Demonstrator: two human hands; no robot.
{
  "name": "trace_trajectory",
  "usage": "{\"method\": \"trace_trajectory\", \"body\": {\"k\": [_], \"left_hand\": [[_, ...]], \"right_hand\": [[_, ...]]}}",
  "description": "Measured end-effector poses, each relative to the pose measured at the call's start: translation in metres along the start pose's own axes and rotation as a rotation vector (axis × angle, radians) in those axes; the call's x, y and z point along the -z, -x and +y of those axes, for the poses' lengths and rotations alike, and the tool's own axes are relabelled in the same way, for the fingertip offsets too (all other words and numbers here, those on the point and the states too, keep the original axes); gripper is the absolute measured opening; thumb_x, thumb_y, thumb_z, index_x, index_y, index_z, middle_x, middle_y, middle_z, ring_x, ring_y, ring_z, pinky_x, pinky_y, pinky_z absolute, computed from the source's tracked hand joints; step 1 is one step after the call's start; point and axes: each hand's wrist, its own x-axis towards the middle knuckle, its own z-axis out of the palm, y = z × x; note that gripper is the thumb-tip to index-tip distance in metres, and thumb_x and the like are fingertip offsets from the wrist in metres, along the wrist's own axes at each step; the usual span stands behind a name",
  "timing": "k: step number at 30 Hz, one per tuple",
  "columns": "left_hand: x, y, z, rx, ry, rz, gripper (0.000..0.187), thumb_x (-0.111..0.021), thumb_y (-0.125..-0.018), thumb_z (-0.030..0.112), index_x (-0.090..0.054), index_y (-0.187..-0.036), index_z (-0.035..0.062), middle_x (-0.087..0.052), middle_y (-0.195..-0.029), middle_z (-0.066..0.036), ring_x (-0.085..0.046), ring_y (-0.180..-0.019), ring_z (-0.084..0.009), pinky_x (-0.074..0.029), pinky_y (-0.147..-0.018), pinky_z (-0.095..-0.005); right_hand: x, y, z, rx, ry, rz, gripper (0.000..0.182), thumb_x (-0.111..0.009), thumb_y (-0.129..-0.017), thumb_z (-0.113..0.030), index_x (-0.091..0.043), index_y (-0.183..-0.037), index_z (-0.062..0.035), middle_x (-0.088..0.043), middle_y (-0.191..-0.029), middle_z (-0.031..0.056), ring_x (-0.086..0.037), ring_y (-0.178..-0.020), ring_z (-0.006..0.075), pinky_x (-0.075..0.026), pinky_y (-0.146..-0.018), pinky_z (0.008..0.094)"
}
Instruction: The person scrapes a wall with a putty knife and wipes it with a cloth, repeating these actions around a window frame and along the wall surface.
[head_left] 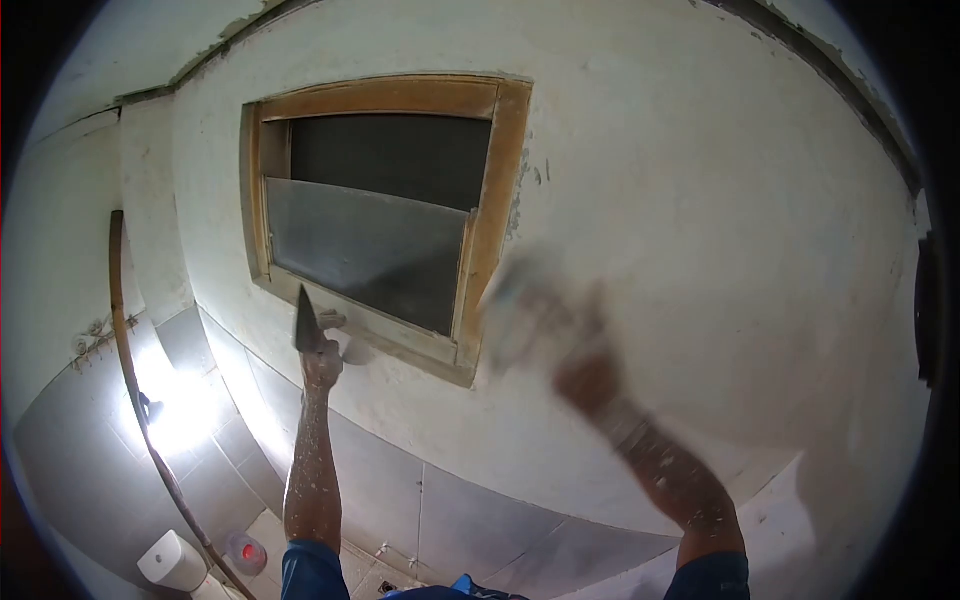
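Note:
My left hand (322, 366) is closed around a pointing trowel (304, 322). Its dark pointed blade stands up just below the lower left part of the wooden window frame (400, 97). Fast motion smears my right hand (585, 365) beside the frame's lower right corner, against the pale plastered wall (680, 270). A greyish, light-edged blur lies at its fingers; I cannot make out what it is or how the fingers are set. Pale splashes speckle both forearms.
A frosted pane (365, 250) covers the window's lower part, with a dark opening above. Grey tiles (375, 455) line the lower wall. At left, a long wooden pole (135, 390) leans near a bright light (185, 410), above a white cistern-like object (172, 562) and a clear container (246, 553).

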Motion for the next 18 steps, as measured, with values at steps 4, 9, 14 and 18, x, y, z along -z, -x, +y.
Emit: {"method": "trace_trajectory", "body": {"k": [4, 9, 14, 18], "left_hand": [[-0.031, 0.064, 0.050, 0.040, -0.159, 0.171, 0.037, -0.046, -0.082, -0.001, -0.041, -0.119, -0.0025, -0.059, -0.096, -0.019, -0.060, -0.091, -0.0334, -0.048, -0.077, -0.0388], [-0.082, 0.181, 0.122, 0.423, -0.056, -0.136, 0.062, -0.061, -0.084, 0.007, -0.021, -0.132, 0.0015, -0.050, -0.075, -0.007, -0.046, -0.062, -0.0128, -0.042, -0.055, -0.0289], [-0.119, 0.204, 0.146, 0.229, -0.117, -0.318, 0.076, -0.049, -0.088, 0.011, 0.002, -0.144, -0.0001, -0.056, -0.090, -0.024, -0.058, -0.073, -0.0300, -0.046, -0.070, -0.0418], [-0.137, 0.191, 0.166, 0.179, -0.157, -0.369, 0.071, -0.050, -0.087, 0.008, -0.009, -0.144, 0.0004, -0.056, -0.093, -0.028, -0.060, -0.079, -0.0364, -0.048, -0.071, -0.0431]], "right_hand": [[0.050, -0.043, 0.047, -0.211, 0.139, 0.194, 0.039, -0.054, -0.080, -0.004, -0.059, -0.119, -0.0062, -0.051, -0.133, 0.0046, -0.040, -0.130, 0.0230, -0.024, -0.110, 0.0499], [0.050, -0.040, 0.041, -0.266, 0.137, 0.198, 0.045, -0.052, -0.078, 0.005, -0.058, -0.120, -0.0088, -0.052, -0.132, 0.0010, -0.038, -0.131, 0.0225, -0.026, -0.110, 0.0471], [0.047, -0.036, 0.040, -0.252, 0.149, 0.188, 0.048, -0.052, -0.077, 0.006, -0.056, -0.123, -0.0097, -0.051, -0.133, 0.0009, -0.037, -0.132, 0.0228, -0.026, -0.110, 0.0478], [0.047, -0.035, 0.040, -0.237, 0.137, 0.182, 0.047, -0.052, -0.078, 0.005, -0.056, -0.123, -0.0091, -0.051, -0.133, 0.0011, -0.037, -0.132, 0.0234, -0.026, -0.110, 0.0483]]}}
